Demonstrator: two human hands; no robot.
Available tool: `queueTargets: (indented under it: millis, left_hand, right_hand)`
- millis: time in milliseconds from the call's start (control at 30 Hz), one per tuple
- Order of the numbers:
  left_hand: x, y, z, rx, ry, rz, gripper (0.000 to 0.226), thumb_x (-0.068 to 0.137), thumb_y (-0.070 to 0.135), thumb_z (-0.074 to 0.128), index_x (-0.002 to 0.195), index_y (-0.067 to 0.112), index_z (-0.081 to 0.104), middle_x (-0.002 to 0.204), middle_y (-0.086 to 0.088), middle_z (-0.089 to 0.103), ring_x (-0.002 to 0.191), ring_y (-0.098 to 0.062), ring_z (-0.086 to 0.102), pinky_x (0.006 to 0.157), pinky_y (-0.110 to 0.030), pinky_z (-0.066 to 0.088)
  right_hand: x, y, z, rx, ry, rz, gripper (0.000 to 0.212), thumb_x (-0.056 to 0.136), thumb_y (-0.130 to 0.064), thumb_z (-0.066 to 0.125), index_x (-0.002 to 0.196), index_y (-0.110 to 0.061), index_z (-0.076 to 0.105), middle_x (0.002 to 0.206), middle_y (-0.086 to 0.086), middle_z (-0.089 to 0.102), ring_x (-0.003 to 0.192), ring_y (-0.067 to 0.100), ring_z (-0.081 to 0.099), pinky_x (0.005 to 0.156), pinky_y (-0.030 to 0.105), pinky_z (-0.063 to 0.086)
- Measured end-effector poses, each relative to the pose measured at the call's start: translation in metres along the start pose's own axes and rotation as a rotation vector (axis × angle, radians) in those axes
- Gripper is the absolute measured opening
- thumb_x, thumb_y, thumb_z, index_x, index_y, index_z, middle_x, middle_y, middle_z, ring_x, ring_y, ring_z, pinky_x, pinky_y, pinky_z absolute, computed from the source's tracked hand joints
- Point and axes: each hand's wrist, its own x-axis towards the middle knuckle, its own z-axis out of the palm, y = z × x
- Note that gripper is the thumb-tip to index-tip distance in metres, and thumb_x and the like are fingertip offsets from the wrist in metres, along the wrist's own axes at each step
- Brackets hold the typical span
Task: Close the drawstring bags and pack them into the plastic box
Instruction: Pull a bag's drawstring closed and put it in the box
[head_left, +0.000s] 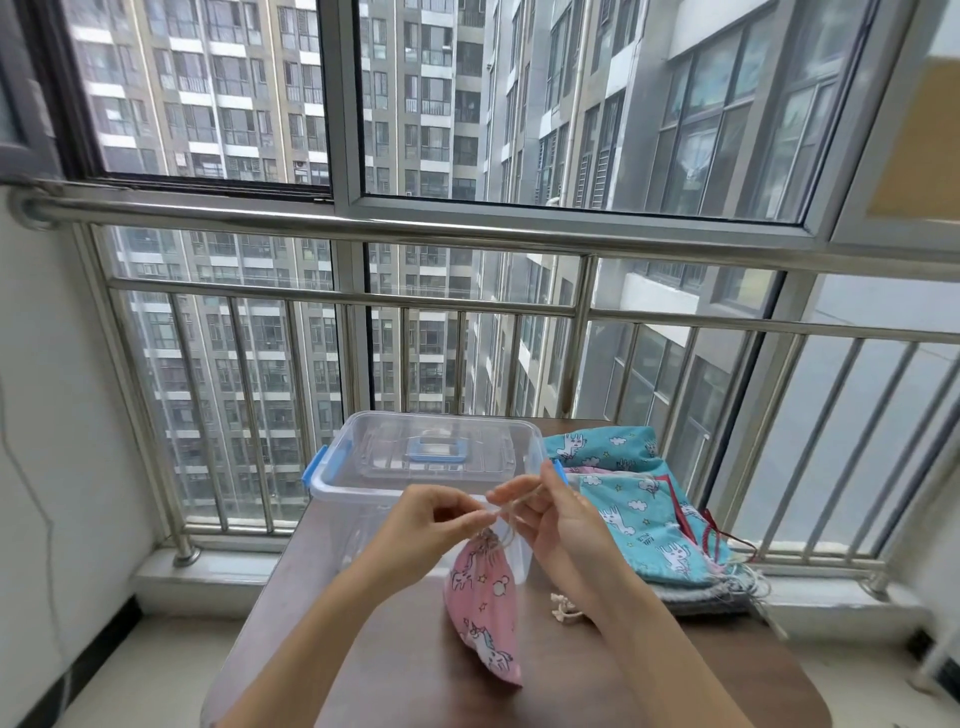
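Left hand (428, 519) and right hand (563, 522) each pinch the drawstring (511, 506), taut between them. The gathered pink bag (485, 608) hangs just below. The lidded plastic box (415, 467) stands close behind the knuckles, blue bags (626, 501) lie outside the right hand, and the table (395, 675) shows under the left forearm.

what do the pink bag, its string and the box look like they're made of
Pink bag: probably woven cotton cloth, matte, with a printed unicorn pattern; it hangs limp and creases softly. String: pale twisted cord, likely cotton. Box: hard clear plastic, glossy; the table shows through its walls.
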Motion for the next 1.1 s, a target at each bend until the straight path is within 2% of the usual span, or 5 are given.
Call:
queueTargets:
  millis: [333, 600, 700, 867, 1100]
  left_hand:
    - [-0.01, -0.013, -0.03, 0.566, 0.171, 0.21, 0.006, 0.077, 0.029, 0.076, 0.076, 0.033, 0.071, 0.082, 0.018, 0.05, 0.086, 0.003, 0.045, 0.079, -0.028, 0.038]
    - [-0.011, 0.012, -0.008, 0.692, 0.288, 0.354, 0.006, 0.082, 0.033, 0.072, 0.086, 0.03, 0.076, 0.073, 0.015, 0.07, 0.062, -0.002, 0.06, 0.059, -0.018, 0.046]
    - [-0.004, 0.013, 0.004, 0.332, 0.276, 0.218, 0.014, 0.083, 0.018, 0.072, 0.094, 0.025, 0.077, 0.079, 0.011, 0.074, 0.071, -0.005, 0.068, 0.068, -0.022, 0.054]
    - [-0.003, 0.008, 0.014, -0.089, -0.04, 0.029, 0.045, 0.081, 0.027, 0.067, 0.125, 0.029, 0.055, 0.089, 0.008, 0.075, 0.081, -0.006, 0.07, 0.072, -0.02, 0.053]
    - [-0.012, -0.008, 0.01, -0.078, -0.013, -0.022, 0.044, 0.074, 0.006, 0.079, 0.113, 0.023, 0.069, 0.08, -0.006, 0.075, 0.076, -0.018, 0.072, 0.072, -0.027, 0.056]
  right_hand:
    - [-0.009, -0.006, -0.012, -0.418, -0.066, 0.004, 0.05, 0.096, -0.031, 0.052, 0.101, 0.017, 0.061, 0.048, -0.009, 0.047, 0.046, 0.004, 0.037, 0.057, 0.012, 0.04]
    - [-0.008, -0.024, 0.019, -1.203, -0.293, 0.228, 0.015, 0.063, -0.036, 0.049, 0.055, -0.024, 0.047, 0.089, 0.016, 0.072, 0.054, 0.027, 0.05, 0.056, 0.038, 0.041]
    - [-0.007, -0.022, 0.021, -1.164, -0.349, 0.202, 0.041, 0.064, -0.049, 0.048, 0.086, -0.023, 0.071, 0.122, 0.023, 0.06, 0.11, 0.04, 0.058, 0.097, 0.053, 0.046]
    - [-0.015, -0.022, 0.012, -0.94, -0.239, 0.117, 0.023, 0.082, -0.035, 0.055, 0.067, -0.023, 0.067, 0.063, 0.008, 0.045, 0.058, 0.018, 0.042, 0.064, 0.034, 0.037]
    - [-0.015, -0.014, -0.003, -0.626, -0.153, -0.047, 0.013, 0.091, -0.004, 0.061, 0.101, 0.002, 0.068, 0.069, -0.001, 0.064, 0.061, 0.002, 0.06, 0.063, 0.014, 0.048]
